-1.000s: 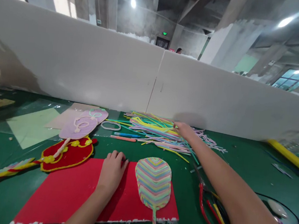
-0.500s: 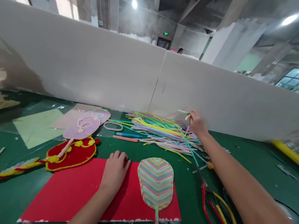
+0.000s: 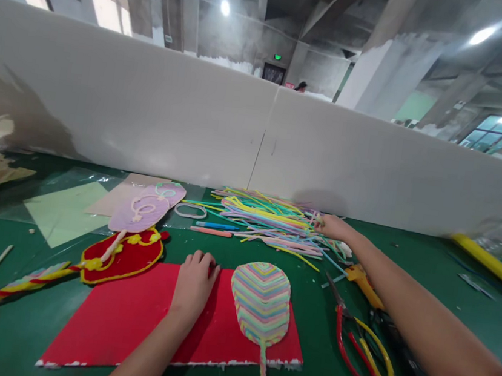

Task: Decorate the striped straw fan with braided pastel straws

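Observation:
My left hand (image 3: 194,285) rests on a red board (image 3: 126,313), its fingers bent near the far edge; whether they hold anything is hidden. My right hand (image 3: 332,227) reaches to the right end of a pile of pastel strips (image 3: 270,215), its fingers pinched together among the strip ends; what they grip is too small to name. A striped leaf-shaped fan (image 3: 260,304) with a braided handle lies on the right part of the board. Left of the pile are a red fan with yellow trim (image 3: 126,256) and a lilac fan (image 3: 143,206).
Red and yellow scissors (image 3: 362,342) and an orange-handled tool (image 3: 363,285) lie under and beside my right forearm. Blue and pink pens (image 3: 212,232) sit before the pile. A white partition (image 3: 186,119) stands behind the green table (image 3: 440,284). Yellow roll (image 3: 493,265) at right.
My right hand has come down from above the pile to its right end. The light strips it held up are no longer raised. My left hand stays on the board.

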{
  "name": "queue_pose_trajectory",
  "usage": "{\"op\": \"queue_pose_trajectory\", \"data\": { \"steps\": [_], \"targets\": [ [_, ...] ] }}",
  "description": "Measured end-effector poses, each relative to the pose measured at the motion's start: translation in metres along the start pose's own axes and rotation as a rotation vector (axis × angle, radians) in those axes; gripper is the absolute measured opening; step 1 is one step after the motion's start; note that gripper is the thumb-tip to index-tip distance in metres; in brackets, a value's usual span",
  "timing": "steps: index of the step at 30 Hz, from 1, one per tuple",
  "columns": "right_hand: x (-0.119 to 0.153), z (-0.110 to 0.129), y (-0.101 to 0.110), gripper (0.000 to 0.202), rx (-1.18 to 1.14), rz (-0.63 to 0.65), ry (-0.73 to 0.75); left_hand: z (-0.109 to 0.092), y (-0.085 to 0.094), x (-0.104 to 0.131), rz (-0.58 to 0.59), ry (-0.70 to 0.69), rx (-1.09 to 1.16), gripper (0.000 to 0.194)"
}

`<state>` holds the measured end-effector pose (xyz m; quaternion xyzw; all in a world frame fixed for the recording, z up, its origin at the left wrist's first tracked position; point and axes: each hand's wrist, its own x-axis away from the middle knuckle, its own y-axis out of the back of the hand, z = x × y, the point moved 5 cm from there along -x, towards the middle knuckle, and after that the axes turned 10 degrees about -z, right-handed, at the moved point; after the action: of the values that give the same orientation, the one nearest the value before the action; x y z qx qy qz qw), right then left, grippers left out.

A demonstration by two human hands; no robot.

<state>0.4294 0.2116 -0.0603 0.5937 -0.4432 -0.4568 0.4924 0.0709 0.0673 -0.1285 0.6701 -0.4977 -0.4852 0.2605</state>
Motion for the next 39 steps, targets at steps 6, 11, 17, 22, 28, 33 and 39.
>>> {"op": "queue_pose_trajectory", "data": {
  "steps": [6,11,17,22,28,33,39],
  "targets": [
    [-0.002,0.018,0.032,0.025,-0.038,-0.289,0.128,-0.002,0.002,0.000,-0.012,-0.010,-0.006,0.014],
    [-0.009,0.028,0.028,0.022,-0.031,-0.327,0.041,-0.003,0.003,0.001,-0.012,-0.001,0.010,0.013],
    [-0.020,0.026,0.015,0.029,-0.076,-0.360,-0.069,0.004,-0.005,0.000,-0.025,0.024,0.052,0.012],
    [-0.001,0.039,0.037,0.034,-0.319,-0.546,0.044,0.006,-0.008,-0.001,-0.022,0.029,0.070,0.012],
    [0.063,0.071,0.056,0.045,-1.172,-0.926,-0.265,0.004,-0.006,-0.002,-0.029,-0.003,0.058,0.014],
    [0.120,0.122,0.030,0.050,-1.669,-0.839,-0.489,0.001,-0.004,-0.001,-0.036,-0.036,0.020,0.017],
    [0.168,0.142,0.004,0.041,-1.805,-0.690,-0.611,-0.022,0.019,0.001,-0.199,-0.212,0.019,0.021]
  ]
}}
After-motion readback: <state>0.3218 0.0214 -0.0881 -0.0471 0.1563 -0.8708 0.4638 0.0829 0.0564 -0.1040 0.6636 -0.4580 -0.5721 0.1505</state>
